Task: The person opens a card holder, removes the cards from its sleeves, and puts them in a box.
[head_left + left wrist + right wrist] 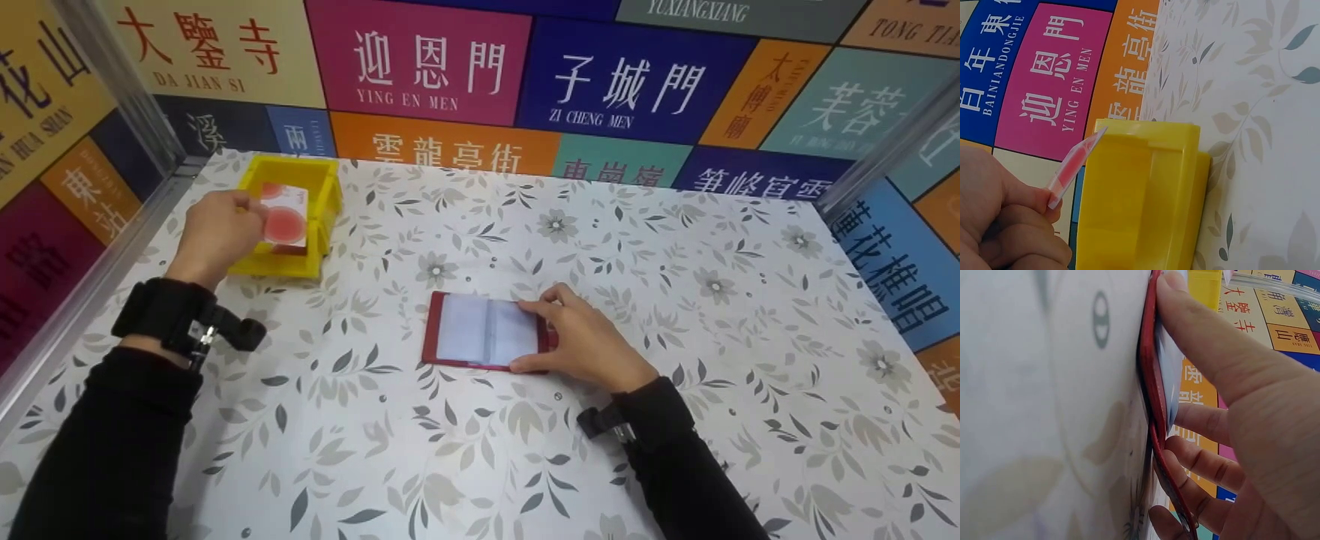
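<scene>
My left hand (223,231) pinches a small card (286,217), white with pink-red circles, between thumb and curled fingers. The card stands over the yellow bin (328,196); the left wrist view shows it nearly edge-on beside the bin's rim (1145,128). On the table lies a small card holder (463,330) with a red cover, spread open at clear, pale sleeves. My right hand (581,337) grips its right edge, thumb at the near corner and fingers at the far side. In the right wrist view the red cover (1154,382) runs between thumb and fingers.
A white table (360,465) with a grey leaf and flower pattern lies under everything. Colourful panels with Chinese place names (420,60) stand along the back and both sides. The bin sits near the table's back left corner.
</scene>
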A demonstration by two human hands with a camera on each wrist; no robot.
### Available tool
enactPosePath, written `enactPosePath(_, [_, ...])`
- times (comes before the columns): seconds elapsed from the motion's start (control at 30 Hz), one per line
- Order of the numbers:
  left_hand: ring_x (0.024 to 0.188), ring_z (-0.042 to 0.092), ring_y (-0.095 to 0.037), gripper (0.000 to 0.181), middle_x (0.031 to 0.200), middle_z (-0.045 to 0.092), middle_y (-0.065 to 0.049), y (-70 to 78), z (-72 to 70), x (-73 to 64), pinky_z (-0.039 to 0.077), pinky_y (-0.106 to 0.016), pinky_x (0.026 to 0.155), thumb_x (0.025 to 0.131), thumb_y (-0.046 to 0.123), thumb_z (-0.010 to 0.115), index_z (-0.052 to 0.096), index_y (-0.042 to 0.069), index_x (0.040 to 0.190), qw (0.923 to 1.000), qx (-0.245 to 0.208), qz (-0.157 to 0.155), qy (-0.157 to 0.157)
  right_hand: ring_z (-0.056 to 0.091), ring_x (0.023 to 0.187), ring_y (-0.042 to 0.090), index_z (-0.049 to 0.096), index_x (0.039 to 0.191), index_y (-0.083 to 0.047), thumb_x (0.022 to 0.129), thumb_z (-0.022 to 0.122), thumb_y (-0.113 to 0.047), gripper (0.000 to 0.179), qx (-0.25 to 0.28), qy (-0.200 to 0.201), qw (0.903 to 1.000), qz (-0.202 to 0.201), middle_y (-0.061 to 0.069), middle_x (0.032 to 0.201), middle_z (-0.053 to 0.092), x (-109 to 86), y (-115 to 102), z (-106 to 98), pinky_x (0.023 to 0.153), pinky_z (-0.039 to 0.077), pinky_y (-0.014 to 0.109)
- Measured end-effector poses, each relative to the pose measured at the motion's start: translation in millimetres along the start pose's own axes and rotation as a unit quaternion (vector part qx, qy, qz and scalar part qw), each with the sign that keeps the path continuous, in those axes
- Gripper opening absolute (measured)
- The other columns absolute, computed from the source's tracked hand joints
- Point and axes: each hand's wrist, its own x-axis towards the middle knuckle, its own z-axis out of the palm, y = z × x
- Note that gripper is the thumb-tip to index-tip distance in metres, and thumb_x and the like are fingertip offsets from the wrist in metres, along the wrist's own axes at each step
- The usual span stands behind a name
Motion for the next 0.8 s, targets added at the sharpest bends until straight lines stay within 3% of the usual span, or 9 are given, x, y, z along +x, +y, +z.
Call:
enactPosePath(0.23, [0.101,0.046,-0.033,0.032,0.110,0.051,-0.016,-3.4,-1.0,3.1,0.038,-0.041,0.081,0.110,0.028,0.045,0.060,0.003,0.122,0.9999,0.000,-0.011,0.004,0.052,0.093,0.020,0.063,0.150,-0.012,0.075,0.094,-0.058,0.092,0.000,0.001,1.0000,-0.003,0.006,0.126,0.054,0.3,1,0,0.086,0.045,0.036])
enactPosePath(0.5, [0.106,0.049,-0.036,0.044,0.122,0.054,-0.021,-1.7,3.8,10.3,0.041,-0.040,0.084,0.112,0.031,0.045,0.060,0.000,0.139,0.9996,0.024,-0.012,0.012,0.052,0.095,0.020,0.063,0.150,-0.013,0.075,0.095,-0.058,0.093,0.000,-0.001,1.0000,0.004,0.005,0.124,0.054,0.2,0,0,0.087,0.045,0.036])
enactPosePath(0.8, [0.096,0.056,-0.033,0.036,0.114,0.064,-0.018,1.6,13.0,18.5,0.044,-0.039,0.079,0.112,0.031,0.046,0.064,0.002,0.121,0.9977,0.061,-0.023,0.021,0.052,0.096,0.020,0.062,0.151,-0.014,0.074,0.095,-0.056,0.094,-0.001,-0.007,0.9999,0.011,0.004,0.124,0.053,0.3,-1,-1,0.087,0.045,0.035])
